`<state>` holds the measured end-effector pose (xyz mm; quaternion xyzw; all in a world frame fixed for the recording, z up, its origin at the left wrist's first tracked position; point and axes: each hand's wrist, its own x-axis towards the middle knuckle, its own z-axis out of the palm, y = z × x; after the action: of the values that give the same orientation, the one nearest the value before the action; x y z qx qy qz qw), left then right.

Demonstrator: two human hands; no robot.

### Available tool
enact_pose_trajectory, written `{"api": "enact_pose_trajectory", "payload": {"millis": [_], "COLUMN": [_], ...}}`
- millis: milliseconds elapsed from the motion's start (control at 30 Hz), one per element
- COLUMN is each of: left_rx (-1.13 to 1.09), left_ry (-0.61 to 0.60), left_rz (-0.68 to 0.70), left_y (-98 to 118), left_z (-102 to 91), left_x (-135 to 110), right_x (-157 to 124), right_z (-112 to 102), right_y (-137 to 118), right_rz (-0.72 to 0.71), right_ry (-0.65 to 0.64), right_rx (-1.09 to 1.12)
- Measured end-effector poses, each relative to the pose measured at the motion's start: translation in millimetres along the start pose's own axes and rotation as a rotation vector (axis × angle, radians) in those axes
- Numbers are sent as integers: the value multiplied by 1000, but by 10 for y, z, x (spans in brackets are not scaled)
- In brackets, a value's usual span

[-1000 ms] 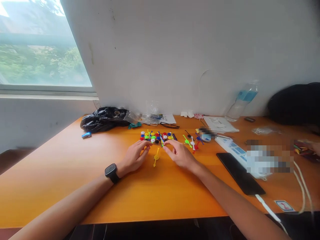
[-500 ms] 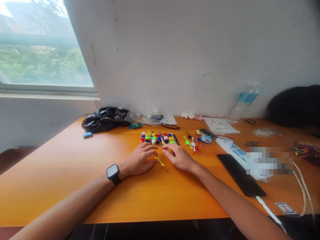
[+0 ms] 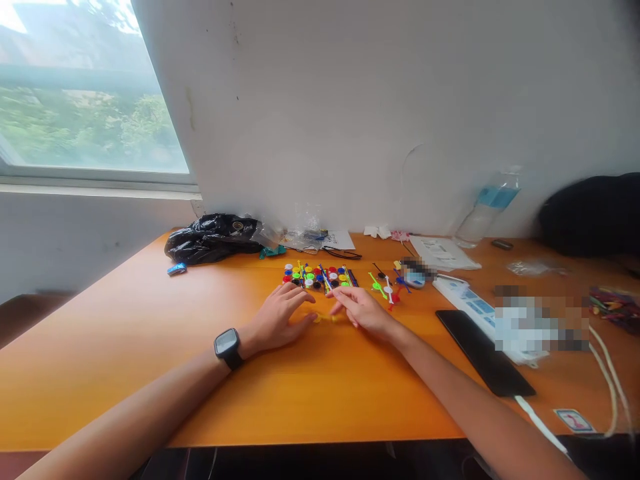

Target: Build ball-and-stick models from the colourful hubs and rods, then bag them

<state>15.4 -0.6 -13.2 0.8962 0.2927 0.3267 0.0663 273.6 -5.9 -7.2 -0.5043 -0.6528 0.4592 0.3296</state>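
Observation:
Between my two hands a small yellow arrow-shaped spinner (image 3: 326, 319) shows as a flat blur just above the table. My left hand (image 3: 283, 313), with a watch (image 3: 227, 345) on its wrist, rests on the wood; its fingers are apart and the thumb reaches close to the blurred spinner. On the other side my right hand (image 3: 363, 310) has its fingers loosely parted beside the spinner, holding nothing I can see. Just beyond both hands lie rows of colourful round discs and thin sticks (image 3: 320, 275). A green arrow spinner (image 3: 377, 286) and a white one (image 3: 388, 289) lie to the right.
A black plastic bag (image 3: 213, 240) and papers (image 3: 337, 239) sit along the wall. To the right are a phone (image 3: 483, 350) on a white cable, a power strip (image 3: 470, 307) and a clear bottle (image 3: 487, 207). A small blue packet (image 3: 177, 269) lies on the left.
The yellow spinner, earlier sharp with its arrow tip towards me, is now a sideways blur. My right hand's fingers have shifted and spread; my left hand has barely moved.

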Motion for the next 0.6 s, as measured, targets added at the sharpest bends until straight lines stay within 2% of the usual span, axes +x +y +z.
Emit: {"api": "enact_pose_trajectory", "payload": {"millis": [67,167,333,433,600], "left_rx": [2,-4,-55,-109,-178], "left_ry": [46,77,12,-36,-126], "left_rz": [-25,-50,-34,1,37], "left_y": [9,17,7,20,61], "left_z": [-27,-68,-90,-101,-135], "left_x": [3,7,2,-2,-9], "right_x": [-17,-23,28,26,-51], "right_z": [-25,-80,-116,-66,46], "right_y": [-47,-96,-46,1,-15], "right_rz": [35,3,-34,-102,-300], "right_ry": [-7,79,163,172,212], "right_rx": [77,110,38,-121,-553]}}
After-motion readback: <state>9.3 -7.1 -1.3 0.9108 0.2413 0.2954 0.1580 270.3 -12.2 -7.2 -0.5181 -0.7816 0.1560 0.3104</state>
